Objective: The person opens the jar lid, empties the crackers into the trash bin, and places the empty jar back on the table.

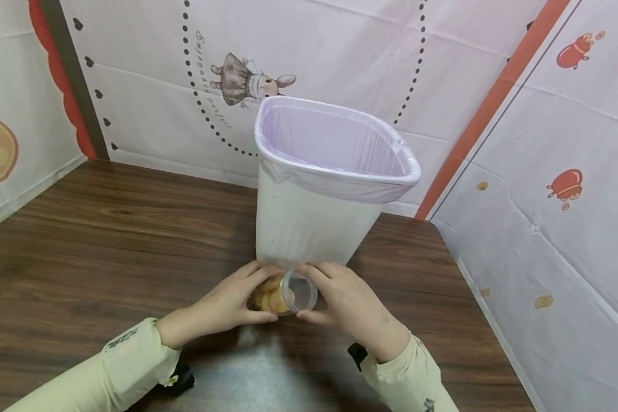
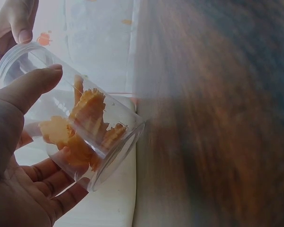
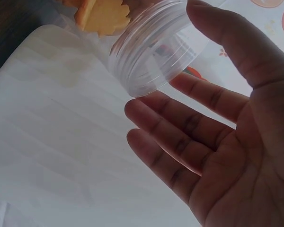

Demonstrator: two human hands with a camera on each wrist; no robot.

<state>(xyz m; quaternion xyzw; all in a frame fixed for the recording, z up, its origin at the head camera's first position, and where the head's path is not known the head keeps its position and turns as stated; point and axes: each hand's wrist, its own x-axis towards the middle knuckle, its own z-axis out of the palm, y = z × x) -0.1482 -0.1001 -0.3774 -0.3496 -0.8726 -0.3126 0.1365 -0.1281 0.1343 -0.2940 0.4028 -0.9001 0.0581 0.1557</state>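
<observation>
Between the two hands lies a clear plastic jar (image 1: 305,293) on its side, partly filled with yellow-orange pieces with scalloped edges (image 2: 88,111); what they are exactly I cannot tell. The left hand (image 1: 226,303) grips the jar's body, thumb on one side and fingers on the other. At the mouth end, the right hand (image 1: 352,306) holds the threaded rim (image 3: 149,56) between its thumb and index finger, while the other fingers lie spread below the rim in the right wrist view. Through the rim I see the jar's inside; no separate lid shows.
A white waste bin (image 1: 309,223) lined with a pale purple bag (image 1: 340,166) stands directly behind the hands. All of this is on a dark wood-grain table (image 1: 134,229). Printed white sheets (image 1: 340,51) hang behind the table and along both sides.
</observation>
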